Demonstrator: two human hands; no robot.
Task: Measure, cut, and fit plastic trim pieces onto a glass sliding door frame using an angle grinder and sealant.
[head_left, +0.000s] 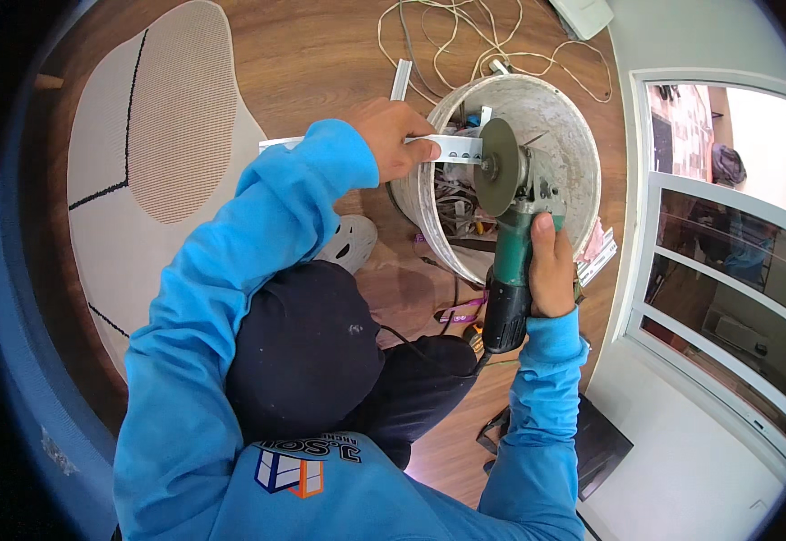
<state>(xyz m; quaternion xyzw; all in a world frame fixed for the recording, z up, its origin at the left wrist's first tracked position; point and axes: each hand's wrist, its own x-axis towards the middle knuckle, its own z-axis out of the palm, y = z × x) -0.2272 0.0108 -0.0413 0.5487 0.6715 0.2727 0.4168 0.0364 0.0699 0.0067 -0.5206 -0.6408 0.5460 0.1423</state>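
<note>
Head view, and from where I'm standing the left hand (388,137) is curled tight, thumb and fingers pinching a white perforated strip (456,147) that juts out at its 3 o'clock. The right hand (551,270) is wrapped round a green grinder (513,248), its disc (498,167) at that hand's 11 o'clock, overlapping the strip's end. Behind both gapes a whitish bucket (584,167); at its 12 o'clock, pale cables (494,42) tangle across the wooden floor (312,54).
</note>
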